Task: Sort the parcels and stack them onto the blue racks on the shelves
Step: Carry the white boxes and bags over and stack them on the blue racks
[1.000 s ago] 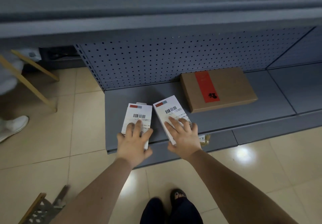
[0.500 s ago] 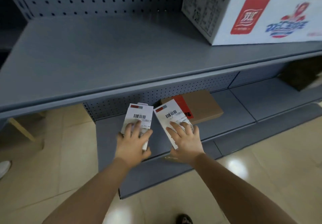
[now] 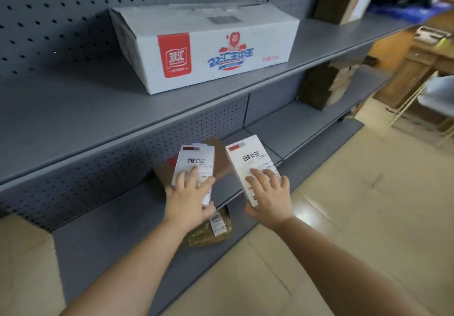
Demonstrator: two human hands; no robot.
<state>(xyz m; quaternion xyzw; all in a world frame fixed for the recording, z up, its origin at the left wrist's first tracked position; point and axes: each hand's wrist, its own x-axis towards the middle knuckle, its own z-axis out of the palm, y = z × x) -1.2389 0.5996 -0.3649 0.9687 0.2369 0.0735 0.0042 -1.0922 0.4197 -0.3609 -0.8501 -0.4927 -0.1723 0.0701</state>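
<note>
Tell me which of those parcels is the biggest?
The white carton with the red logo, alone on the upper shelf; it dwarfs the small white boxes in the hands.

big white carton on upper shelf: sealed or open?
Shut. The white carton has its top flaps lying flat and closed; tape seems to run along the seam, though blurred.

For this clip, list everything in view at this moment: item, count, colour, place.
Small white boxes with barcode labels: two, white, one in each hand, held in front of the lower shelves.
Large white carton with red and blue print: one, upper shelf.
Flat brown cardboard box with red strip: one, lower shelf, behind the left-hand box.
Brownish plastic-wrapped parcel with white label: one, bottom shelf edge.
Grey metal pegboard shelving: one unit.
Dark brown parcels: far right shelves, count unclear.
Left hand; right hand: each in a grip on a box.
</note>
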